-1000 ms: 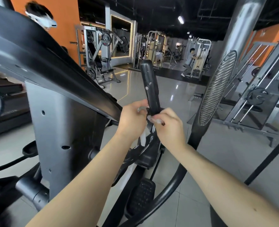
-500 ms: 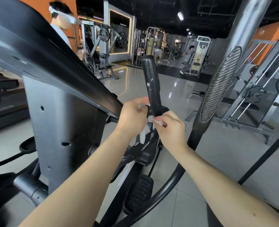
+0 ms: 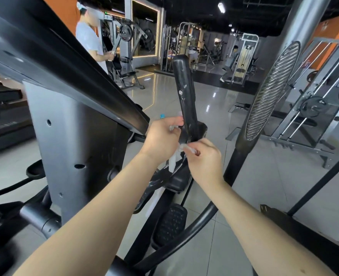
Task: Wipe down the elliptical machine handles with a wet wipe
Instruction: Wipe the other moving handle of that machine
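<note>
Head view shows you at the start of the wiping step, not yet in a stroke. Your left hand (image 3: pixel 162 137) and right hand (image 3: pixel 203 161) meet at the foot of the upright black handle (image 3: pixel 184 92), where it joins its bracket. Your right hand's fingers pinch the top of the wet wipe (image 3: pixel 173 163), which hangs down in a pale strip between the two hands, just beside the handle's base. Your left hand's fingers are curled and pinch a pale edge against the handle's left side; it looks like the same wipe, though the join between the two parts is hidden behind your knuckles. A small blue scrap (image 3: pixel 162 116) shows above your left hand; what it is cannot be told.

The handle carries pale specks along its length, so most of the job looks undone. Next, you probably need to spread the wipe open, wrap it round the shaft and draw it upward with a firm, closed grasp, keeping the loose tail from slipping free. The ribbed grip (image 3: pixel 272 90) on the curved bar to the right appears untouched and would come after.
</note>
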A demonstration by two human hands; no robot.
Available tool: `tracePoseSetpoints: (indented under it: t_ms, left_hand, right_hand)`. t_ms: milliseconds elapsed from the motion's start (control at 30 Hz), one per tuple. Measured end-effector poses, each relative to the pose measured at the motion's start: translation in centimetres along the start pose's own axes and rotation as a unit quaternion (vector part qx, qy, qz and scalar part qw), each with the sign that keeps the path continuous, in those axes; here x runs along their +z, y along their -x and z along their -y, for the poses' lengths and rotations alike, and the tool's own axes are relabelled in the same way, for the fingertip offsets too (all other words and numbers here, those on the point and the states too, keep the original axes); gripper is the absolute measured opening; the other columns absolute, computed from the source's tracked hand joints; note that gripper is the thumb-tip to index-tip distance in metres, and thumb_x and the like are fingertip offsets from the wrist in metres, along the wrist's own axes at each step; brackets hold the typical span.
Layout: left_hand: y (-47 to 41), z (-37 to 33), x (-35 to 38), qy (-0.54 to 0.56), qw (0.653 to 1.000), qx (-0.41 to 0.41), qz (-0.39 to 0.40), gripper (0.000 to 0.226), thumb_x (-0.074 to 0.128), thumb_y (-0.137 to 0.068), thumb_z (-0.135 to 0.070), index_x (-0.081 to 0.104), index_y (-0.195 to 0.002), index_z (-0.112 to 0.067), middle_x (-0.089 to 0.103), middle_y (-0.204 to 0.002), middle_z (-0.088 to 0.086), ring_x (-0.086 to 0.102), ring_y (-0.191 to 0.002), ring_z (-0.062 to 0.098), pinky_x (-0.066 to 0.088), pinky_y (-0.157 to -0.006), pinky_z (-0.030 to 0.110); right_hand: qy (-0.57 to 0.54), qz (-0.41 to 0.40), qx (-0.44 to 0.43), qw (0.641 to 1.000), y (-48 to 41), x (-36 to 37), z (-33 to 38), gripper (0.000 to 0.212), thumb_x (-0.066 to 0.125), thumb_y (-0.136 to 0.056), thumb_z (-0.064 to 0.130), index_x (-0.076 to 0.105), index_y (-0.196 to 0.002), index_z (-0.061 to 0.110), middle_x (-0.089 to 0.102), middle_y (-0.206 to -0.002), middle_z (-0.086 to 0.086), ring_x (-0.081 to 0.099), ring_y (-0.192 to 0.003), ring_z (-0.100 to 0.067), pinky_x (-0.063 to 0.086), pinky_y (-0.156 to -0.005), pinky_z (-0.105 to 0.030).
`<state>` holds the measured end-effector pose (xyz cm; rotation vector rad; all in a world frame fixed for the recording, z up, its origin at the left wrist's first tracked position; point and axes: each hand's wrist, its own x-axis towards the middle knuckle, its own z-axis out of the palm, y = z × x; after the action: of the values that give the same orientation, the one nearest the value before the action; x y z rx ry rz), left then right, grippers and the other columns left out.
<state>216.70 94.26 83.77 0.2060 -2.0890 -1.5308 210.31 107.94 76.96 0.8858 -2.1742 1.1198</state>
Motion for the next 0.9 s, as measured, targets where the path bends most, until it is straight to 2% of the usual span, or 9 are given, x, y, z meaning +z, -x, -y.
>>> tracePoseSetpoints:
  t_ms: [100, 200, 367, 467, 567, 633, 700, 833, 900]
  left_hand:
    - [0.0, -0.1, 0.0, -0.008, 1.000, 0.007, 0.008, 0.049, 0.047, -0.102, 0.001, 0.070, -0.095, -0.042, 0.070, -0.101, -0.005, 0.057, -0.090, 0.008, 0.038, -0.066, -0.006]
    - [0.0, -0.1, 0.0, -0.012, 1.000, 0.001, 0.011, 0.040, 0.049, -0.102, 0.001, 0.073, -0.109, -0.030, 0.069, -0.102, -0.020, 0.061, -0.084, -0.014, 0.036, -0.066, -0.007]
    - [-0.3, 0.4, 0.0, -0.029, 0.999, -0.009, 0.011, 0.036, 0.051, -0.104, -0.005, 0.072, -0.128, -0.020, 0.071, -0.122, -0.013, 0.057, -0.088, -0.017, 0.037, -0.066, -0.007]
    - [-0.4, 0.6, -0.2, -0.039, 0.999, -0.002, 0.013, 0.036, 0.051, -0.103, -0.006, 0.072, -0.128, -0.022, 0.070, -0.126, -0.017, 0.057, -0.093, -0.021, 0.038, -0.070, -0.007]
    - [-0.2, 0.5, -0.4, -0.045, 0.999, 0.012, 0.022, 0.035, 0.054, -0.102, -0.004, 0.072, -0.127, -0.021, 0.071, -0.120, -0.020, 0.062, -0.101, -0.015, 0.042, -0.077, -0.003]
    - [0.5, 0.4, -0.6, -0.043, 0.999, 0.013, 0.031, 0.031, 0.057, -0.101, -0.005, 0.072, -0.124, -0.020, 0.068, -0.112, -0.025, 0.061, -0.104, -0.015, 0.044, -0.087, 0.003]
    - [1.6, 0.4, -1.0, -0.064, 0.997, 0.022, 0.045, 0.025, 0.062, -0.100, -0.008, 0.074, -0.117, -0.022, 0.067, -0.104, -0.029, 0.059, -0.092, -0.023, 0.042, -0.085, -0.002]
    - [4.3, 0.6, -2.4, -0.147, 0.981, 0.050, 0.114, 0.018, 0.064, -0.098, -0.007, 0.073, -0.082, -0.012, 0.069, -0.080, -0.009, 0.062, -0.077, 0.006, 0.047, -0.075, 0.016]
    - [5.3, 0.6, -2.6, -0.158, 0.979, 0.029, 0.126, 0.012, 0.067, -0.097, -0.011, 0.077, -0.091, -0.015, 0.073, -0.084, -0.007, 0.067, -0.079, 0.010, 0.049, -0.072, 0.015]
  right_hand:
    - [0.006, 0.037, 0.019, 0.999, -0.1, -0.2, 0.3, 0.013, 0.075, -0.091, 0.010, 0.081, -0.081, 0.016, 0.062, -0.083, 0.003, 0.061, -0.073, -0.012, 0.053, -0.073, -0.030]
    - [0.007, -0.017, -0.001, 1.000, -2.6, -1.3, 0.4, 0.013, 0.075, -0.089, 0.004, 0.079, -0.078, 0.011, 0.061, -0.082, -0.001, 0.058, -0.071, -0.012, 0.046, -0.069, -0.020]
    - [0.005, -0.015, 0.015, 1.000, -1.5, -0.7, 0.7, 0.008, 0.077, -0.092, 0.011, 0.080, -0.084, 0.011, 0.063, -0.084, -0.002, 0.059, -0.072, -0.010, 0.039, -0.072, -0.005]
    - [-0.036, 0.013, 0.073, 0.997, 0.0, -0.5, 0.9, 0.029, 0.075, -0.092, 0.014, 0.077, -0.072, 0.034, 0.065, -0.074, 0.011, 0.063, -0.076, -0.010, 0.050, -0.076, -0.020]
    - [-0.130, 0.080, 0.158, 0.976, 0.8, -0.9, 1.9, 0.054, 0.075, -0.091, 0.017, 0.062, -0.050, 0.049, 0.055, -0.055, 0.018, 0.052, -0.061, -0.005, 0.046, -0.065, -0.021]
    - [-0.193, 0.123, 0.203, 0.952, 1.4, -1.5, 2.2, 0.036, 0.078, -0.088, 0.021, 0.073, -0.059, 0.042, 0.062, -0.060, 0.010, 0.053, -0.060, -0.005, 0.045, -0.063, -0.023]
    - [-0.266, 0.131, 0.244, 0.924, 2.0, -2.6, 2.3, 0.013, 0.080, -0.088, 0.024, 0.082, -0.077, 0.031, 0.071, -0.072, 0.000, 0.056, -0.065, -0.004, 0.044, -0.064, -0.022]
    - [-0.373, 0.115, 0.316, 0.865, 3.2, -4.1, 1.5, 0.030, 0.068, -0.095, 0.004, 0.084, -0.097, 0.029, 0.066, -0.073, 0.003, 0.051, -0.069, -0.014, 0.039, -0.066, -0.029]
    - [-0.398, 0.115, 0.326, 0.850, 4.1, -4.3, 1.4, 0.030, 0.065, -0.094, -0.002, 0.081, -0.109, 0.019, 0.064, -0.080, -0.004, 0.048, -0.074, -0.021, 0.037, -0.066, -0.031]
